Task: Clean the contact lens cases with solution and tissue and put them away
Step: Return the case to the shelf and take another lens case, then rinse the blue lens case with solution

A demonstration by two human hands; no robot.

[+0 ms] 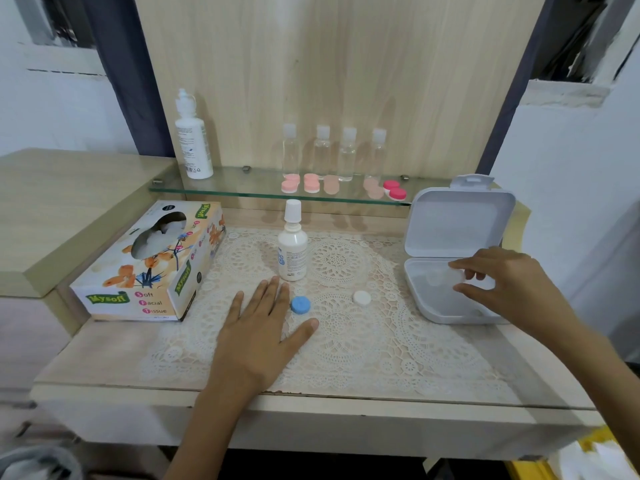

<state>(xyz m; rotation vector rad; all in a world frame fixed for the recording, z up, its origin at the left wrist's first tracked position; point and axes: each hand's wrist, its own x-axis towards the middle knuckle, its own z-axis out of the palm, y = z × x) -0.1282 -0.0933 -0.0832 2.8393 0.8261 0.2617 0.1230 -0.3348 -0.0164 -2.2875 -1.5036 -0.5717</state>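
My left hand (258, 327) lies flat on the lace mat with fingers straight, its forefinger beside a blue lens-case cap (300, 304). A white cap (362, 298) sits to the right of it. My right hand (502, 282) reaches into the open white storage box (429, 306) and pinches a pale, clear lens case piece (458, 277) over the box's tray. A small white solution bottle (292, 252) stands upright behind the caps. The tissue box (152, 268) sits at the left, with tissue showing in its opening.
A glass shelf (242, 190) at the back holds a tall white bottle (193, 140), several clear bottles (334, 154) and pink lens cases (304, 183), plus a red one (394, 189). The box's lid (457, 220) stands open. The table's front edge is close to me.
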